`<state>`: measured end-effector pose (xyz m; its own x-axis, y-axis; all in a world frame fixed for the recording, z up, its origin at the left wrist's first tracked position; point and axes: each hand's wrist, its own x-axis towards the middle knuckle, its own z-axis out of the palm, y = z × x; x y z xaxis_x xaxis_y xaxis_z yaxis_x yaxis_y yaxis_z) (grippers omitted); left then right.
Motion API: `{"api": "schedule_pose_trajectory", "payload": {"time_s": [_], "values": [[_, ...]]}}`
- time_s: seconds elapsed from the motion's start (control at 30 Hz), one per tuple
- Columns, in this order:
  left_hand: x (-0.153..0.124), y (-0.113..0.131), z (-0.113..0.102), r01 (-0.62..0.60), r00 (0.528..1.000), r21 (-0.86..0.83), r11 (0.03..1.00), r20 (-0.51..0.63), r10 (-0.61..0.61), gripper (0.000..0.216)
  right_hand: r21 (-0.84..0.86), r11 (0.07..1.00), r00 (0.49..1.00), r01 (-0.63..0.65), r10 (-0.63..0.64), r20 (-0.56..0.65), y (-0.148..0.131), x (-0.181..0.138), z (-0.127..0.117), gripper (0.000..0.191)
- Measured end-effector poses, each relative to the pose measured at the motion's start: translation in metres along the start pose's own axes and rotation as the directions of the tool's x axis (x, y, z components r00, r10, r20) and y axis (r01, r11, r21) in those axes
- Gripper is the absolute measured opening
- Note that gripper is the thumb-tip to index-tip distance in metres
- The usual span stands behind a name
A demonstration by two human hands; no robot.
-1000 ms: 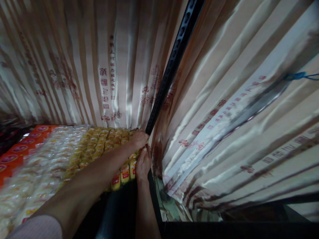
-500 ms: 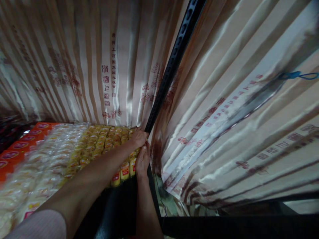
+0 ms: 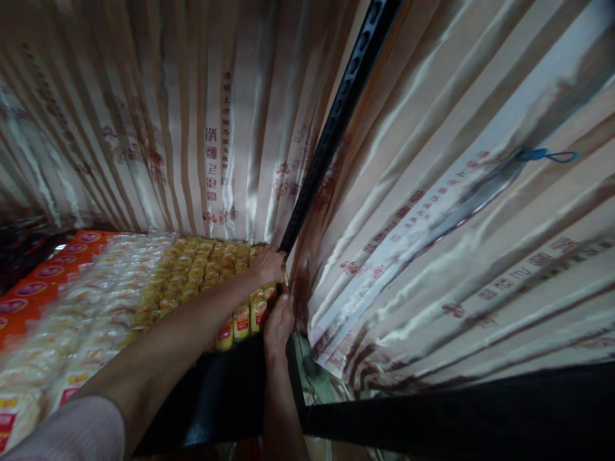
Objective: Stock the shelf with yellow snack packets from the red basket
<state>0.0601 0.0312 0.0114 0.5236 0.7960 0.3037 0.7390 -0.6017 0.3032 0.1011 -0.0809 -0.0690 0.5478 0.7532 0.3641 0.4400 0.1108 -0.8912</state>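
My left hand [image 3: 269,266] reaches across the rows of yellow packaged cakes [image 3: 243,317] to the foot of a black slotted metal post [image 3: 327,134]. Its fingers are closed against the post, and whatever they pinch is hidden. Just below, my right hand [image 3: 278,323] comes up at the shelf corner with its fingers together and thumb raised. A thin dark wire [image 3: 298,336] runs down beside it from the post. Whether the right fingers grip the wire is too dark to make out.
Pleated cream curtains with red printing [image 3: 230,128] hang behind and to the right. White-wrapped packets [image 3: 106,294] and an orange box strip [image 3: 48,272] fill the shelf's left. A blue loop [image 3: 552,155] hangs at right. A black shelf edge [image 3: 461,410] crosses below.
My right hand has dropped slightly away from the left, opening a small gap where the thin wire shows. My left hand stays at the post's foot. The view has shifted a little.
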Motion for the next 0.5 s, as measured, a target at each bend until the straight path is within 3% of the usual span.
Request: {"api": "schedule_pose_trajectory", "payload": {"time_s": [0.13, 0.27, 0.33, 0.4, 0.47, 0.5], "values": [[-0.045, 0.013, -0.021, -0.034, 0.978, -0.17, 0.985, -0.207, -0.002, 0.026, 0.036, 0.999, 1.0, -0.002, 0.002, 0.008, -0.014, -0.026, -0.017, 0.056], [-0.144, 0.034, -0.046, -0.125, 0.95, -0.439, 0.89, -0.311, -0.019, 0.026, 0.151, 0.988, 0.998, -0.025, 0.032, -0.048, -0.03, -0.079, -0.046, 0.045], [-0.204, 0.043, -0.053, -0.133, 0.957, -0.561, 0.817, -0.287, -0.041, 0.025, 0.195, 0.98, 0.999, -0.039, 0.034, 0.03, -0.034, -0.116, -0.062, 0.038], [-0.262, 0.047, -0.054, -0.068, 0.979, -0.657, 0.75, -0.189, -0.076, 0.025, 0.174, 0.982, 0.986, -0.071, 0.043, 0.159, -0.037, -0.156, -0.074, 0.031], [-0.312, 0.045, -0.046, 0.075, 0.975, -0.696, 0.714, -0.099, -0.2, 0.024, 0.098, 0.993, 0.934, -0.057, 0.019, 0.357, -0.038, -0.191, -0.081, 0.029], [-0.333, 0.042, -0.039, 0.192, 0.951, -0.7, 0.688, -0.04, -0.306, 0.024, 0.048, 0.998, 0.893, -0.041, 0.016, 0.45, -0.038, -0.205, -0.081, 0.028]]}}
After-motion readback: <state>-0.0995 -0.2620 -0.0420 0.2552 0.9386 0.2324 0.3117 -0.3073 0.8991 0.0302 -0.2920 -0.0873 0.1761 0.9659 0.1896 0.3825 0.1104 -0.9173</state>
